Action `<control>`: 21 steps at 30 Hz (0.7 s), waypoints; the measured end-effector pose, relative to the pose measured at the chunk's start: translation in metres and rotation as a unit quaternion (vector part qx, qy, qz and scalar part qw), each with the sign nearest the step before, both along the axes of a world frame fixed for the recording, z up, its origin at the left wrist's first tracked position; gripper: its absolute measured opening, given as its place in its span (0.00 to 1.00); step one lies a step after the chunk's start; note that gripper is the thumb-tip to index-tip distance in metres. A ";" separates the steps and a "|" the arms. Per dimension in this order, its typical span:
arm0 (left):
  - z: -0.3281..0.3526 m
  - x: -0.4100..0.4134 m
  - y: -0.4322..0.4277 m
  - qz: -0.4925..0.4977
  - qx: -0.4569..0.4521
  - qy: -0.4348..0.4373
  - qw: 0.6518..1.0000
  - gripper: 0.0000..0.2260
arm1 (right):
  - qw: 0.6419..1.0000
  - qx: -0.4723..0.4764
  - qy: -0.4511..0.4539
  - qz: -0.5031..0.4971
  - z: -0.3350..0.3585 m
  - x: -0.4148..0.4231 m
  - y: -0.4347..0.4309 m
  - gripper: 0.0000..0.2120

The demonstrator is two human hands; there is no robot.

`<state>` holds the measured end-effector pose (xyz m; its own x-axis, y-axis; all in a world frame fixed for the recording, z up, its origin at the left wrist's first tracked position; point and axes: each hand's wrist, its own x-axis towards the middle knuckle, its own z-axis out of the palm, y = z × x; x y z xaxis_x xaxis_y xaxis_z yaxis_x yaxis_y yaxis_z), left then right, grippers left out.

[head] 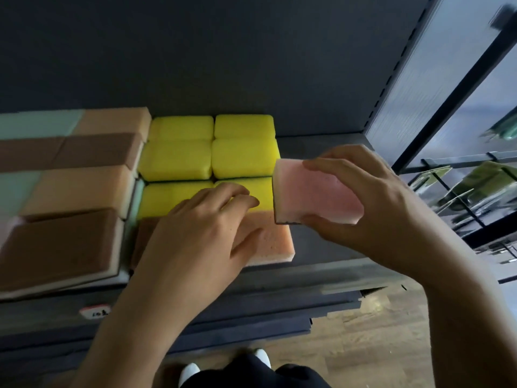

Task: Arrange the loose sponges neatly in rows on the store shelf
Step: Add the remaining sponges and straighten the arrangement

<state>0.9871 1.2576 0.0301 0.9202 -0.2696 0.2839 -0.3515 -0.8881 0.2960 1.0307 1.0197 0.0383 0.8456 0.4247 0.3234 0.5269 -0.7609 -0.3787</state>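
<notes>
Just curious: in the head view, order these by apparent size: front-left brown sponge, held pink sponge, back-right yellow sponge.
Largest: brown sponge.
Then pink sponge, held in the right hand nearer the camera.
Smallest: back-right yellow sponge, farthest away, so true sizes are unsure.

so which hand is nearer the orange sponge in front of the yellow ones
Left. The left hand rests on the orange sponge; the right hand is to its right, gripping a pink sponge.

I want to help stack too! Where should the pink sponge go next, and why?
Probably lower it onto the bare shelf beside the orange sponge: the right hand holds the pink sponge tilted above that spot, and the left hand rests on the row.
</notes>
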 end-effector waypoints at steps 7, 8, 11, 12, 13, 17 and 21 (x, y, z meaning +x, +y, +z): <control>-0.003 -0.017 0.033 0.039 0.014 0.024 0.999 0.16 | 0.998 -0.007 0.024 0.062 -0.011 -0.007 0.041 0.33; -0.003 -0.019 0.035 0.038 0.017 0.027 0.999 0.15 | 0.997 -0.007 0.027 0.066 -0.013 -0.008 0.044 0.33; -0.006 -0.022 0.039 0.037 0.029 0.039 0.998 0.16 | 0.997 -0.004 0.032 0.074 -0.016 -0.009 0.051 0.32; -0.008 -0.022 0.040 0.039 0.031 0.041 0.998 0.16 | 0.997 -0.005 0.033 0.076 -0.017 -0.010 0.053 0.32; -0.009 -0.023 0.041 0.041 0.032 0.043 0.998 0.17 | 0.996 -0.007 0.035 0.079 -0.019 -0.010 0.055 0.32; -0.016 -0.025 0.046 0.042 0.032 0.049 0.997 0.17 | 0.996 -0.015 0.040 0.081 -0.024 -0.011 0.060 0.32; -0.023 -0.026 0.050 0.041 0.053 0.063 0.996 0.18 | 0.994 -0.041 0.053 0.081 -0.025 -0.009 0.060 0.35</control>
